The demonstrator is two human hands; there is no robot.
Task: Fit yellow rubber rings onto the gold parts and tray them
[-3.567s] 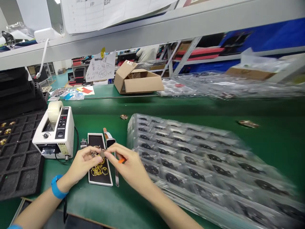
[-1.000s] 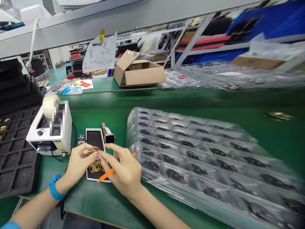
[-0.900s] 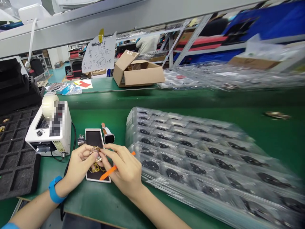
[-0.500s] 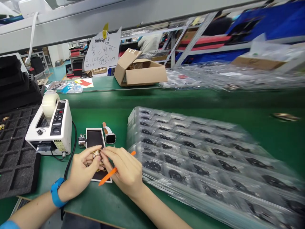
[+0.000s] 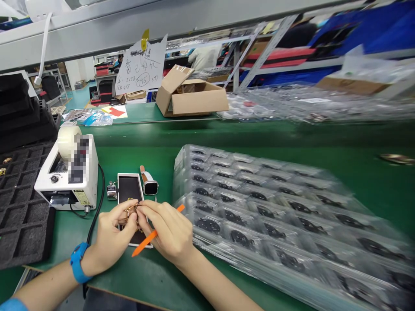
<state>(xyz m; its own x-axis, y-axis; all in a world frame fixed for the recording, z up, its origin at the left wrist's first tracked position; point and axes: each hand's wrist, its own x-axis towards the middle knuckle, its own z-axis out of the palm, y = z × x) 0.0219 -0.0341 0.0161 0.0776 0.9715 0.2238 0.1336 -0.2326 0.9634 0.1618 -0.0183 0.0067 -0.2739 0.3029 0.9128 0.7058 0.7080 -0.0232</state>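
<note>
My left hand (image 5: 112, 235) is closed, thumb and fingers pinching a small shiny gold-coloured metal piece (image 5: 130, 210), whose exact kind I cannot make out. Against its right side press the fingertips of my right hand (image 5: 170, 231). That hand also grips a slim orange pointed stick (image 5: 145, 244), which slants down to the left beneath the fingers. Under both hands lies a white-rimmed tray (image 5: 130, 175) with a dark inside; more gold-coloured bits show in it, partly hidden by the fingers.
A white tape dispenser (image 5: 89, 172) stands left, beside a black foam tray (image 5: 24, 216). A tally counter (image 5: 112, 191) and a smartwatch (image 5: 150, 186) lie by the small tray. Stacked clear plastic trays (image 5: 259, 209) with dark parts cover the right. A carton (image 5: 199, 103) sits behind.
The gold-coloured piece has turned slightly between my fingers. The orange stick's lower tip has shifted a little down and left. Both hands stay in nearly the same place.
</note>
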